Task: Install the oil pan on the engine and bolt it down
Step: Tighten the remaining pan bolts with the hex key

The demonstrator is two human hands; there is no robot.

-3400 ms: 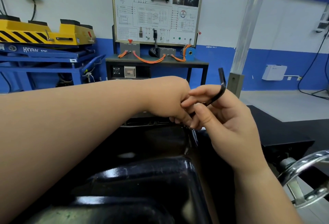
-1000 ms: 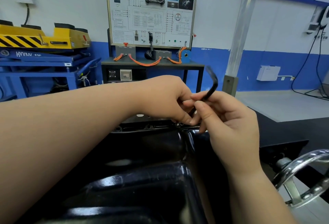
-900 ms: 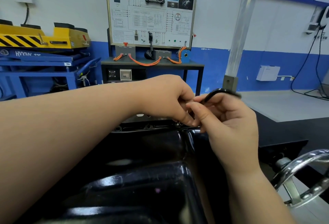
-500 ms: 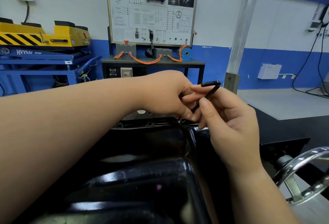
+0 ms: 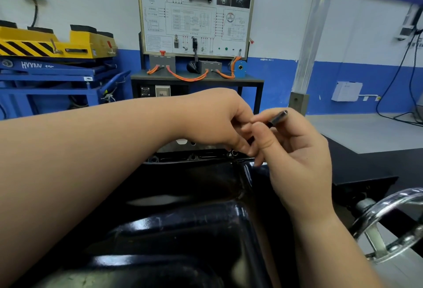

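The glossy black oil pan (image 5: 183, 226) fills the lower middle of the head view, sitting on the engine. Its far flange (image 5: 194, 157) shows several bolt holes. A black L-shaped hex key (image 5: 278, 118) is pinched between the thumb and fingers of my right hand (image 5: 295, 159), its short arm pointing toward the camera's right. My left hand (image 5: 217, 118) reaches across from the left, fingers curled down at the key's lower shaft above the flange's far right corner. The key's tip and any bolt under it are hidden by my fingers.
A chrome handwheel (image 5: 389, 223) of the engine stand sticks out at the lower right. Behind stand a training board on a black table (image 5: 196, 79), a blue and yellow lift table (image 5: 55, 58) at left, and a black mat (image 5: 366, 166) at right.
The hex key's short arm has swung round in my right fingers, from pointing up to lying sideways toward the right. Both hands stay at the same corner of the flange.
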